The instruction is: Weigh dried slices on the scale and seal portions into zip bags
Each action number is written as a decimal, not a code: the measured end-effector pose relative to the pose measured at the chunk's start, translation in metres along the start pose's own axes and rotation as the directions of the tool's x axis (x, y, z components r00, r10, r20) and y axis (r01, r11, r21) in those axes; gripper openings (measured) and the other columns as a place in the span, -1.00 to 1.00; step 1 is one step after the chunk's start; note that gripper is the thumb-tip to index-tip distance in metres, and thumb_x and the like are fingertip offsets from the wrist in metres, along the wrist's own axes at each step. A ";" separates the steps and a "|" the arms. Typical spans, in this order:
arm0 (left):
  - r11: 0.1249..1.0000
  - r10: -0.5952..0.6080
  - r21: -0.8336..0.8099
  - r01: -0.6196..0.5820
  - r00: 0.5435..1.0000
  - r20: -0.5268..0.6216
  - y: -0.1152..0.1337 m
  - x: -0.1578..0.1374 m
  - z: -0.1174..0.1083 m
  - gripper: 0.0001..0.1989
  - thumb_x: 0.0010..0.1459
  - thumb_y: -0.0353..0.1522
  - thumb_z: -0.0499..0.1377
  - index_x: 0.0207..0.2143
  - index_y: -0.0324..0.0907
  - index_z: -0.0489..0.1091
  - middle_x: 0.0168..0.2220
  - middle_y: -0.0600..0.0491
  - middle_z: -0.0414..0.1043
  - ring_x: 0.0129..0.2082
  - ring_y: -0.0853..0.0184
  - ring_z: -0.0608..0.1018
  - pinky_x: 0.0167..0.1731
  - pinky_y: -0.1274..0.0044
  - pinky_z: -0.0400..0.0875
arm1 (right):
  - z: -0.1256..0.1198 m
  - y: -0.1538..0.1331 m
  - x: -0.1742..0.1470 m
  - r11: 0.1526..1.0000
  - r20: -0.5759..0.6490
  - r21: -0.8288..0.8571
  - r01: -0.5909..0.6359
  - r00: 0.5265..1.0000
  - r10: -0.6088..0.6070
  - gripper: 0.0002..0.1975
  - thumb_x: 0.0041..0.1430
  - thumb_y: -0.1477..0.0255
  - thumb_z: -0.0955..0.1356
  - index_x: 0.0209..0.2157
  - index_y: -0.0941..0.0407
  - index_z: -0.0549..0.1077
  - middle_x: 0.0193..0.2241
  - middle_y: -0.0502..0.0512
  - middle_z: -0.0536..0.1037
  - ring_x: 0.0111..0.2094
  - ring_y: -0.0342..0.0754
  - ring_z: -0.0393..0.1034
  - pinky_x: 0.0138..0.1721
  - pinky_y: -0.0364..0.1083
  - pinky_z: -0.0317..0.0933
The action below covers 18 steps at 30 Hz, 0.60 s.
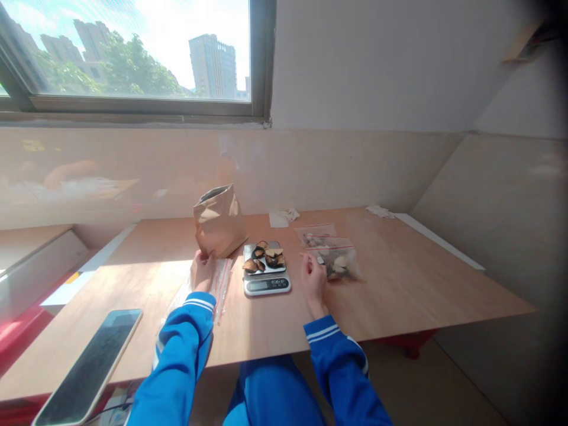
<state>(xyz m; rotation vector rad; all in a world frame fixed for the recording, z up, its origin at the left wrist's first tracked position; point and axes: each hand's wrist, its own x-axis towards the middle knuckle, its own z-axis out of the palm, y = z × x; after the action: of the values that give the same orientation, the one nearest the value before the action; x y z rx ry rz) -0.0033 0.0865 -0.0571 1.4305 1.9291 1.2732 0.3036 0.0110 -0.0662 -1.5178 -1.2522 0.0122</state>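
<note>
A brown paper bag [218,222] stands upright with its top open. My left hand [203,272] is at its lower front corner, fingers closed on the bag's edge. Beneath that wrist lie clear zip bags [220,284] with red seal strips. Dark-edged dried slices [266,255] are heaped on the plate of a small digital scale [267,284] between my hands. My right hand [313,278] is just right of the scale, its fingers curled together; anything inside them is too small to make out. Beside it lie a filled zip bag [341,263] and another filled zip bag [317,234] behind.
A large phone [91,367] lies at the front left of the wooden table [399,278]. Crumpled white paper [284,218] and another scrap [380,212] lie by the wall. A window [133,53] is above at left; red stools show below the table.
</note>
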 end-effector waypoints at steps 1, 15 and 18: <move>1.000 0.000 0.005 0.000 1.000 -0.005 0.001 0.000 0.001 -0.61 0.14 -0.06 0.08 -0.12 -0.12 0.31 -0.16 -0.08 0.50 -0.23 0.19 0.55 -0.27 0.47 0.34 | -0.001 0.004 0.000 1.000 -0.003 0.004 -0.006 1.000 0.006 -0.61 0.33 0.27 0.14 -0.19 0.17 0.51 -0.31 0.20 0.61 -0.39 0.00 0.43 -0.16 -0.02 0.19; 0.999 0.024 0.037 -0.023 0.999 -0.029 0.009 -0.007 -0.005 -0.65 0.16 -0.12 0.07 -0.13 -0.18 0.28 -0.17 -0.04 0.45 -0.17 0.26 0.49 -0.24 0.54 0.33 | 0.002 0.010 -0.011 0.989 0.117 0.104 -0.106 0.989 0.093 -0.42 0.31 0.04 0.06 -0.30 0.15 0.50 -0.31 0.24 0.62 -0.39 0.01 0.49 -0.32 -0.08 0.22; 0.999 0.046 0.025 -0.046 0.999 -0.013 0.011 -0.010 -0.007 -0.65 0.17 -0.14 0.06 -0.11 -0.20 0.28 -0.15 -0.05 0.45 -0.18 0.25 0.49 -0.24 0.53 0.33 | 0.001 0.009 -0.012 0.984 0.164 0.113 -0.137 0.979 0.117 -0.41 0.32 0.03 0.05 -0.27 0.15 0.51 -0.47 0.16 0.60 -0.59 -0.04 0.41 -0.41 -0.08 0.20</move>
<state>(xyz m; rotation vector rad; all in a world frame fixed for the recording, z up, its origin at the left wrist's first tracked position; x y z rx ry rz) 0.0008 0.0756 -0.0464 1.4903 1.9375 1.2872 0.3037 0.0049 -0.0796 -1.5086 -1.2514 0.2938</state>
